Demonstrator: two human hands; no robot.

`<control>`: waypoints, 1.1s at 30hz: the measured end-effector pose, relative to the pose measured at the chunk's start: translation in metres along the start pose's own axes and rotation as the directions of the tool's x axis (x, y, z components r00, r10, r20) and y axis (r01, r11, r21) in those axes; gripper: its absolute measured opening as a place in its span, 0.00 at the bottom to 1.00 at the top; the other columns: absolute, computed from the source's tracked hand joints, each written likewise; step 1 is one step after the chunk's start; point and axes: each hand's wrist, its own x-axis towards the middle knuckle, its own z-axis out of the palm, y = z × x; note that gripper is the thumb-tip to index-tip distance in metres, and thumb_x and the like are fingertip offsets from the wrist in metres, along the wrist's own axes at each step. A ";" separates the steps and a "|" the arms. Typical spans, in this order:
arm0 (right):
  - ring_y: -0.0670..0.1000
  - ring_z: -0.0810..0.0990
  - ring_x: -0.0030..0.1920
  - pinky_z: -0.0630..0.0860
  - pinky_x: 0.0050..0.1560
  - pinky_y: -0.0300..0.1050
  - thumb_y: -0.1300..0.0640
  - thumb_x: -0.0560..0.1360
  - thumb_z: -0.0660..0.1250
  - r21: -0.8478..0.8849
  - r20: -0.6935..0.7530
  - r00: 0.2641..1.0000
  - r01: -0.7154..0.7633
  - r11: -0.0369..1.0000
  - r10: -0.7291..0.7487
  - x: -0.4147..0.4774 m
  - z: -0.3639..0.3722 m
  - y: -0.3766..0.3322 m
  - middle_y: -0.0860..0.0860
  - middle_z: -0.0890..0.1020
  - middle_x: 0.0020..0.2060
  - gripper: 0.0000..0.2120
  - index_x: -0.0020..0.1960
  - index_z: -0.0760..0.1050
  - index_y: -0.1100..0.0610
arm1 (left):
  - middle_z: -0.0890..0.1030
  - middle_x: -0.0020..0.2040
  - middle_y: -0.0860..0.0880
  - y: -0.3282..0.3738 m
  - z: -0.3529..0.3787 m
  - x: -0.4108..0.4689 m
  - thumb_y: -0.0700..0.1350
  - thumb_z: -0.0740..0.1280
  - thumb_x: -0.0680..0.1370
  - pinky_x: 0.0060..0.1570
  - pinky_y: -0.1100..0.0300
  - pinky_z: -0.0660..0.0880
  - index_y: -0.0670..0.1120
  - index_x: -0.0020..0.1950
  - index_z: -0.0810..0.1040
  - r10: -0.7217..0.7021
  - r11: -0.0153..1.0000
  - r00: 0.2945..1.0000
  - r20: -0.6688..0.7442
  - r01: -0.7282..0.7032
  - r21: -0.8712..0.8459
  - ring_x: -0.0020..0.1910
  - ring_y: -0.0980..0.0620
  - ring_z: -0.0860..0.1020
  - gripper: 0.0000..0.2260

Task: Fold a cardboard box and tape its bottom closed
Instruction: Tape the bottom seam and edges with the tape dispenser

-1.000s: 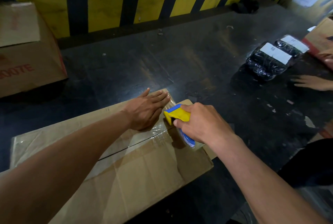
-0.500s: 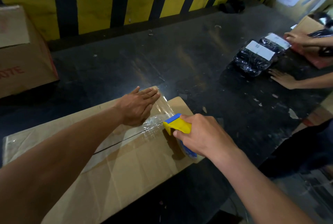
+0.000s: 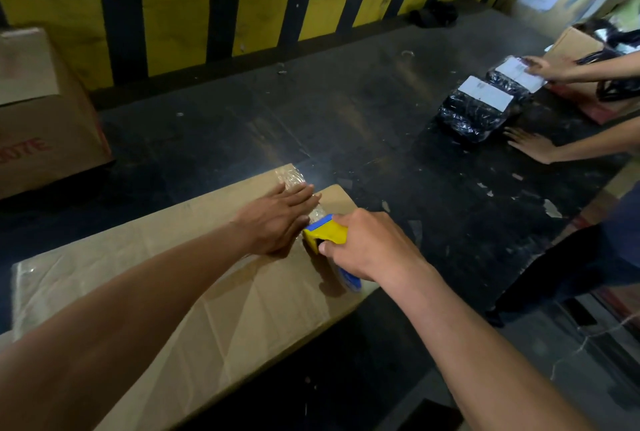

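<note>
Pressing clear tape strip [image 3: 290, 177] onto brown cardboard box [image 3: 166, 278] on dark surface [image 3: 346, 112]: my left grip [image 3: 277, 222], fingers straight, holds nothing, pins tape so it bonds. My right grip [image 3: 369, 247] wraps yellow-blue tape dispenser [image 3: 327, 232] just beside, likely to cut.

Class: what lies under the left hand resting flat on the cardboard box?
Clear tape shows crinkled on the cardboard box just past the left hand, running beneath it. The flap seam beneath the palm is covered, so it cannot be checked.
</note>
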 end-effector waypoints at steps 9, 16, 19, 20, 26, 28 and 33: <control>0.55 0.78 0.56 0.76 0.48 0.50 0.39 0.75 0.68 0.013 0.003 1.000 -0.001 1.000 0.001 -0.015 -0.005 0.011 0.52 0.79 0.59 0.28 0.72 0.70 0.47 | 0.49 0.84 0.51 -0.005 0.005 -0.002 0.62 0.33 0.82 0.80 0.53 0.39 0.53 0.84 0.48 0.020 1.000 0.999 -0.025 -0.021 -0.018 0.83 0.53 0.44 0.31; 0.56 0.81 0.52 0.79 0.48 0.51 0.39 0.74 0.68 0.015 -0.003 1.000 -0.024 1.000 0.024 -0.046 -0.007 0.027 0.53 0.81 0.56 0.28 0.72 0.70 0.44 | 0.48 0.84 0.51 -0.005 0.006 -0.003 0.65 0.26 0.78 0.80 0.53 0.40 0.54 0.81 0.42 0.028 0.999 0.999 -0.044 -0.030 -0.044 0.82 0.54 0.43 0.34; 0.56 0.80 0.54 0.78 0.49 0.49 0.40 0.75 0.68 0.002 -0.014 1.000 0.007 1.000 -0.006 -0.055 -0.004 0.030 0.53 0.81 0.57 0.29 0.74 0.68 0.45 | 0.49 0.84 0.50 -0.005 0.006 -0.002 0.62 0.31 0.81 0.80 0.53 0.39 0.53 0.83 0.46 0.019 0.999 0.999 -0.049 -0.020 -0.030 0.82 0.54 0.43 0.31; 0.56 0.80 0.54 0.78 0.50 0.49 0.40 0.75 0.68 0.005 -0.007 1.000 0.003 1.000 -0.003 -0.057 -0.003 0.032 0.53 0.81 0.57 0.29 0.74 0.68 0.45 | 0.49 0.84 0.50 -0.005 0.006 -0.003 0.61 0.33 0.82 0.80 0.53 0.39 0.53 0.84 0.46 0.016 1.000 0.998 -0.053 -0.017 -0.026 0.82 0.55 0.43 0.30; 0.56 0.81 0.43 0.80 0.43 0.51 0.40 0.74 0.67 -0.018 -0.027 0.999 -0.022 1.000 0.022 -0.053 0.013 0.034 0.51 0.81 0.41 0.16 0.54 0.76 0.49 | 0.47 0.84 0.49 0.001 -0.003 0.001 0.57 0.38 0.85 0.80 0.50 0.41 0.52 0.84 0.44 0.005 0.998 1.000 0.028 -0.006 0.055 0.83 0.51 0.43 0.27; 0.56 0.81 0.42 0.80 0.42 0.51 0.40 0.73 0.66 -0.025 -0.037 0.999 -0.006 1.000 0.005 -0.052 0.018 0.036 0.51 0.81 0.40 0.15 0.52 0.75 0.50 | 0.47 0.84 0.48 0.003 -0.007 0.002 0.56 0.40 0.85 0.80 0.47 0.43 0.51 0.84 0.42 -0.018 0.995 0.999 0.049 0.013 0.095 0.83 0.48 0.44 0.27; 0.57 0.80 0.48 0.76 0.42 0.48 0.40 0.74 0.66 -0.041 -0.062 0.998 0.021 0.999 -0.024 -0.056 0.019 0.039 0.53 0.82 0.47 0.20 0.63 0.76 0.48 | 0.48 0.84 0.45 0.032 -0.007 -0.009 0.59 0.35 0.81 0.79 0.49 0.41 0.48 0.84 0.48 -0.037 0.999 0.999 -0.012 0.037 0.034 0.83 0.47 0.46 0.33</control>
